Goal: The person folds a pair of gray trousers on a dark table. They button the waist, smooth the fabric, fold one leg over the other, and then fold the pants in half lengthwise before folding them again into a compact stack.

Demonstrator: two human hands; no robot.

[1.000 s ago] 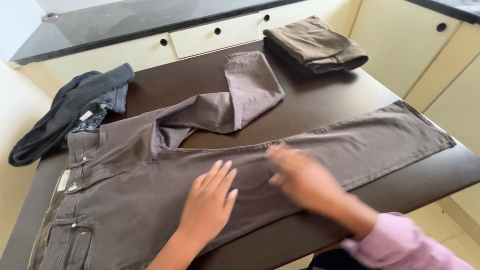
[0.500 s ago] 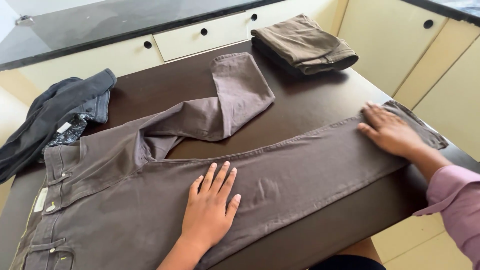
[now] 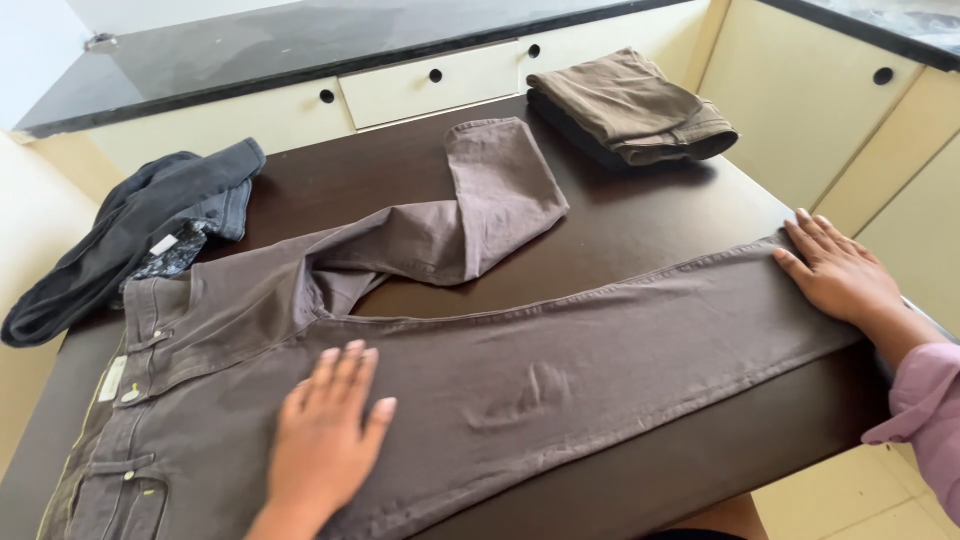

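We see grey-brown trousers (image 3: 560, 370) laid flat across the dark surface (image 3: 650, 230), one leg stretched to the right edge and the other bent back toward the cream drawers (image 3: 440, 85), with a small pale label (image 3: 112, 378) at the waistband on the left. Our left hand (image 3: 325, 435) lies flat on the thigh, fingers (image 3: 350, 370) slightly spread, and our right hand (image 3: 845, 275) presses the leg end, fingers extended and close together, neither pinching cloth. A folded brown pair (image 3: 630, 105) sits at the far right corner, and dark jeans (image 3: 130, 235) with a small white tag (image 3: 163, 245) lie crumpled at the far left.

Bare left hand (image 3: 325, 440), right hand (image 3: 840, 275), seemingly pink cuffed sleeve (image 3: 925, 410)
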